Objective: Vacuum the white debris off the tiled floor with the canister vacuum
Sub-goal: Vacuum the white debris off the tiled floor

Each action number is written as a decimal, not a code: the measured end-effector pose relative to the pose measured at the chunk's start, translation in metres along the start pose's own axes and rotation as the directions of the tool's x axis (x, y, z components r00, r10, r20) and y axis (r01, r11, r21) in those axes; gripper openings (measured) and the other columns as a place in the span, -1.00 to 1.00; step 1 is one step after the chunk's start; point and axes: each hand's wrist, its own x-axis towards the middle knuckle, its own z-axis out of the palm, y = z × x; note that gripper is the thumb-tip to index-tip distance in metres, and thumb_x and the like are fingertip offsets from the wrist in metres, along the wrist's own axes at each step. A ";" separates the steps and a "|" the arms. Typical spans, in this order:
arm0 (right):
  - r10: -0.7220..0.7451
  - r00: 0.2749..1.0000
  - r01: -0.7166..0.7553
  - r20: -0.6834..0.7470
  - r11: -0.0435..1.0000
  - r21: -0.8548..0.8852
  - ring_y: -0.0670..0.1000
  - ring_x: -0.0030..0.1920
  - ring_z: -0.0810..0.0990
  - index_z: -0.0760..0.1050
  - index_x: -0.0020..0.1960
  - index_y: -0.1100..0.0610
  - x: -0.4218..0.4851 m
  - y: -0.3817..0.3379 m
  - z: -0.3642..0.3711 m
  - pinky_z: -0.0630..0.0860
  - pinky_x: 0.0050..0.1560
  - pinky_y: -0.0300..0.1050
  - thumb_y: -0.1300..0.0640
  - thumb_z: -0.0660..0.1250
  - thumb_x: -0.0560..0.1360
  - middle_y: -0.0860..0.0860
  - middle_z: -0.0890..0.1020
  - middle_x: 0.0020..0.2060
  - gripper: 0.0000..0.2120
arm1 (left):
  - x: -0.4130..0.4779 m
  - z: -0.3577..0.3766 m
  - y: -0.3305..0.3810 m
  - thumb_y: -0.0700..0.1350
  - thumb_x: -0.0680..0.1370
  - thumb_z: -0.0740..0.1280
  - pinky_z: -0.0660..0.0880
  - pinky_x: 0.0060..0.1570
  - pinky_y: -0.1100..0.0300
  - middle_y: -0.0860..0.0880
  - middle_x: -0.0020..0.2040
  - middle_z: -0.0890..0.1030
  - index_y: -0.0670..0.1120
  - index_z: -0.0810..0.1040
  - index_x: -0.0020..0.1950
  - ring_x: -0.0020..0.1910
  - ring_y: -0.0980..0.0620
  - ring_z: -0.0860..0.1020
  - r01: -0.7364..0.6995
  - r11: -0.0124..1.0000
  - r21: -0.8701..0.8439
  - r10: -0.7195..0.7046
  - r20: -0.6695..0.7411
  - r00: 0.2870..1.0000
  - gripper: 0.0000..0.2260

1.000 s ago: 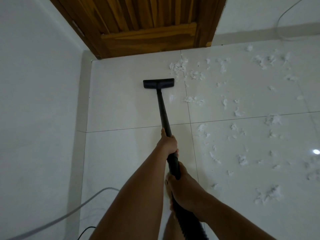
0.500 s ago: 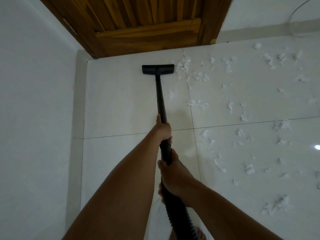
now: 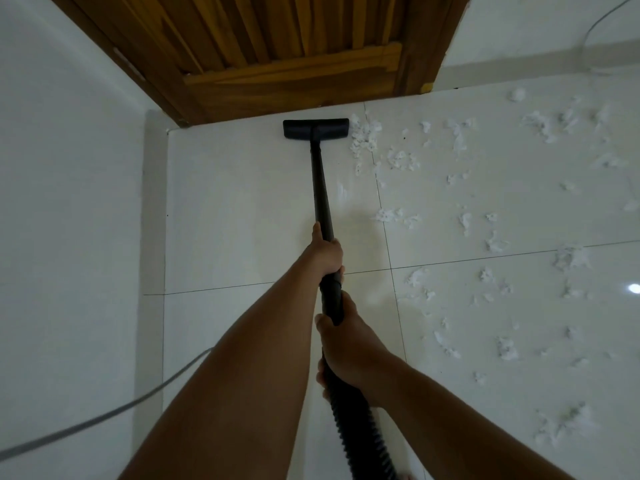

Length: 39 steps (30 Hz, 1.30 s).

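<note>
Gripping the rigid, likely light wand (image 3: pixel 320 188) with left hand (image 3: pixel 325 252) curled round mid-tube; clamping right hand (image 3: pixel 346 344) near the hose (image 3: pixel 356 427) cuff (good leverage); holding floor head (image 3: pixel 316 129) beside wispy debris (image 3: pixel 365 138).

Floor nozzle (image 3: pixel 316 129) farther forward, now just short of the door (image 3: pixel 294 77)

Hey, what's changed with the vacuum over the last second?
The floor head slid forward, nearly to the wooden door, its right end now beside a clump of white debris. The left hand and right hand kept gripping the wand; debris farther right stayed.
</note>
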 end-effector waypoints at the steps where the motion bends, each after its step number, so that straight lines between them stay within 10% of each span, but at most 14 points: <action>1: 0.003 1.000 -0.003 -0.004 1.000 -0.006 0.03 -0.42 0.57 0.09 0.55 -0.32 -0.001 0.001 0.000 0.58 -0.41 -0.10 0.02 0.14 0.72 0.19 0.57 -0.12 -0.51 | -0.001 0.001 -0.001 0.00 0.72 0.05 0.59 -0.33 0.10 -0.16 -0.18 0.57 0.28 -0.22 0.63 -0.41 0.01 0.52 0.002 1.000 0.000 -0.002 0.004 1.000 -0.42; 39: 0.047 0.999 -0.047 -0.018 0.999 -0.018 0.04 -0.40 0.57 0.09 0.59 -0.21 -0.028 -0.019 -0.001 0.56 -0.47 -0.14 0.07 0.13 0.72 0.20 0.57 -0.12 -0.50 | -0.023 -0.005 0.010 -0.09 0.72 0.09 0.59 -0.22 0.08 -0.17 -0.16 0.55 0.28 -0.20 0.63 -0.38 0.01 0.50 0.060 0.997 -0.043 -0.060 0.012 0.998 -0.38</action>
